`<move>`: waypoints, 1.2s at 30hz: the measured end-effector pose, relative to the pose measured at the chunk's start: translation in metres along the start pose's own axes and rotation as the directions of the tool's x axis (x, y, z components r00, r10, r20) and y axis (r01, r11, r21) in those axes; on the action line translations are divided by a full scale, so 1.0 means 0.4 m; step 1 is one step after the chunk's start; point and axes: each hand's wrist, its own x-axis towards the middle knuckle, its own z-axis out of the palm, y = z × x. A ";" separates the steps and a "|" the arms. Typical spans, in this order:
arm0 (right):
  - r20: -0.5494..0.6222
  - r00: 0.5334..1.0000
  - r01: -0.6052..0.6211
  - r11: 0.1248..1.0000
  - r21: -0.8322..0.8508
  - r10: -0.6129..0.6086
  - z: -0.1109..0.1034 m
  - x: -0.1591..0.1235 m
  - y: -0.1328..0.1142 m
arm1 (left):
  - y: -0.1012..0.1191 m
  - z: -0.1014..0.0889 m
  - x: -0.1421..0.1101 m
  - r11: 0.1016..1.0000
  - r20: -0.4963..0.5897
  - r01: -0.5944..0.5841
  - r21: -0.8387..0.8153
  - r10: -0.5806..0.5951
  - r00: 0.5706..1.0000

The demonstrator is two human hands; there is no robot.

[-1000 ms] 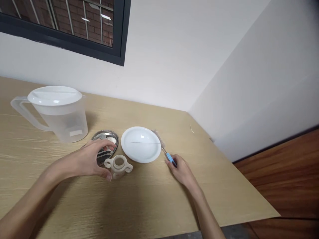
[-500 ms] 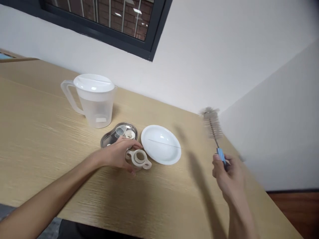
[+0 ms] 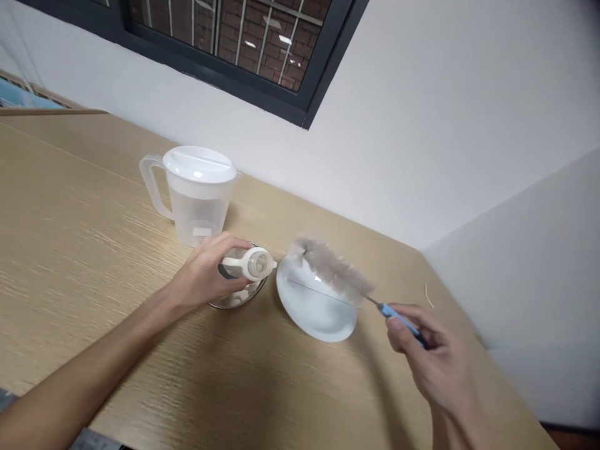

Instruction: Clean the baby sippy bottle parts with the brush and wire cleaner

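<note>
Bottle [image 3: 242,265] gripped by L hand [image 3: 204,269], brush [image 3: 334,272] by R hand [image 3: 429,353]; fingers curled round.
Dish [image 3: 323,315] cd be knocked if brush lowered.

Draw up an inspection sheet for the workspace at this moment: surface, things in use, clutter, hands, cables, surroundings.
surface: wood-grain tabletop
things in use: two-handled bottle, tilted, mouth uncovered; bottle brush, blurred by motion, its bristles overlapping the white bowl in view; a thin line crosses the bowl's inside, crack or strand cannot be told
clutter: lidded pitcher; metal tray, partly hidden behind the left hand; thin pale strip toward the right edge
hands: left hand around the bottle; right hand with fingers closed on the brush's blue handle
cables: none clearly made out
surroundings: barred window, white wall
</note>
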 end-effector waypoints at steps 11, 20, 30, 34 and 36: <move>0.096 0.992 0.094 0.993 -0.067 -0.087 0.051 -0.029 -0.037 | -0.040 0.026 -0.019 0.987 -0.018 -0.064 0.147 0.067 0.998; 0.050 0.998 -0.049 0.998 0.027 0.048 0.091 -0.059 -0.060 | -0.043 0.031 -0.022 0.973 -0.050 -0.160 0.166 0.171 0.984; 0.174 0.985 -0.014 1.000 -0.016 0.016 0.075 -0.061 -0.060 | -0.038 0.030 -0.023 0.954 -0.086 -0.227 0.196 0.247 0.965; 0.250 0.968 0.042 0.998 -0.035 -0.032 0.070 -0.054 -0.037 | -0.034 0.029 -0.022 0.933 -0.065 -0.273 0.233 0.295 0.953; 0.256 0.966 0.032 0.999 -0.033 -0.022 0.071 -0.051 -0.031 | -0.033 0.031 -0.023 0.925 -0.052 -0.289 0.247 0.311 0.949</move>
